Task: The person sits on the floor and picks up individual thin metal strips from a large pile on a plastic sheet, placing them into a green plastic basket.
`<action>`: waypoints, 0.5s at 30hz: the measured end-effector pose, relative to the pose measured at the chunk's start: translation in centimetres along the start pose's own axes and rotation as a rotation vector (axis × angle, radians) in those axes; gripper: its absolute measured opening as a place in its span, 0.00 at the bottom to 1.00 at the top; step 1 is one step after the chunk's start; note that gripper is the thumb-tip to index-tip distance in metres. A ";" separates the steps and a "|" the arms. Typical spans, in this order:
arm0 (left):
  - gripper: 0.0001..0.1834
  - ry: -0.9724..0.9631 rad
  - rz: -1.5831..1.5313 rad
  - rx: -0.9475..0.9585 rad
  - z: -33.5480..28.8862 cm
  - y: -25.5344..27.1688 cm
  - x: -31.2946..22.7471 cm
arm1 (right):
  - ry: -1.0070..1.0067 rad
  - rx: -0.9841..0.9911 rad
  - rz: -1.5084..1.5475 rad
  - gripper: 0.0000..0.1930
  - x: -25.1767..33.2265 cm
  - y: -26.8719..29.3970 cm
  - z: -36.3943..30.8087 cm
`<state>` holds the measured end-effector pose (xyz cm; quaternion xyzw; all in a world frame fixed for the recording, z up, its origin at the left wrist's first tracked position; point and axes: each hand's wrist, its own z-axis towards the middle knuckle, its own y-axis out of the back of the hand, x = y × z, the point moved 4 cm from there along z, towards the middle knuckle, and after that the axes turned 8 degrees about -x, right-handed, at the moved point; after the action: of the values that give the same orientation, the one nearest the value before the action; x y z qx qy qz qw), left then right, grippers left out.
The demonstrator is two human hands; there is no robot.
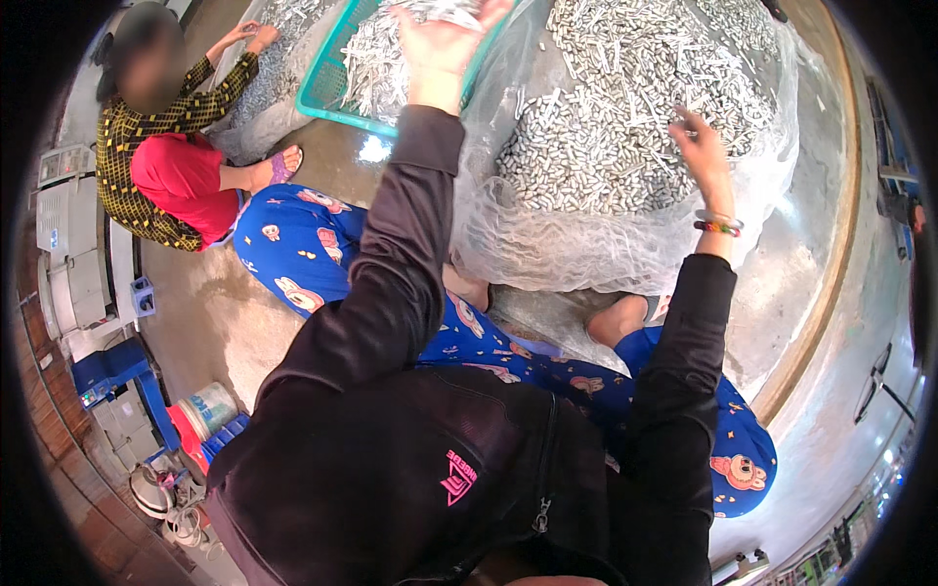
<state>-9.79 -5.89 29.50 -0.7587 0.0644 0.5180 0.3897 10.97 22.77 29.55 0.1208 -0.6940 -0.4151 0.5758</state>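
My left hand (442,47) is raised, palm up, over a green plastic basket (315,76), with a bunch of thin silvery strips (442,12) lying across its fingers. More loose strips (376,68) of the same look fill the basket. My right hand (702,151) hovers over a wide heap of small silvery metal pieces (596,127), fingers slightly curled and apart, nothing visible in them. Beaded bracelets circle that wrist. The heap lies on a crumpled sheet of clear plastic (547,244) in front of my feet.
A co-worker (147,186) in a patterned top and red trousers sits at the left, hands at another heap of small pieces (264,83). Grey machine cases (73,234), a bucket (207,408) and a blue device (107,376) stand along the left. A wooden edge (826,313) runs along the right.
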 end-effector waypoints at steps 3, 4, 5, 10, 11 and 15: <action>0.28 -0.071 -0.238 -0.285 -0.5 -0.7 4.3 | 0.168 -0.021 -0.373 0.20 -9.6 -5.5 -1.7; 0.29 -0.006 -0.464 -0.411 -1.5 -2.8 6.0 | 0.179 -0.025 -0.415 0.18 -11.5 -7.2 -2.8; 0.26 0.260 -0.598 -0.595 -2.2 -4.9 8.0 | 0.201 -0.018 -0.451 0.17 -12.2 -8.6 -3.5; 0.16 0.069 1.465 0.017 -5.3 -11.7 19.7 | 0.059 -0.089 -0.576 0.07 -9.4 -9.9 -5.5; 0.15 -0.036 1.654 0.104 -5.9 -12.7 21.1 | 0.023 -0.111 -0.569 0.07 -9.5 -9.5 -5.3; 0.08 -0.285 1.750 0.340 -7.9 -13.4 24.8 | -0.216 -0.235 -0.098 0.10 -11.1 -8.2 -2.2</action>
<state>14.04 5.77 17.07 -0.2992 0.6455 0.7019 -0.0327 13.82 23.85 15.97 0.0411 -0.6916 -0.5317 0.4872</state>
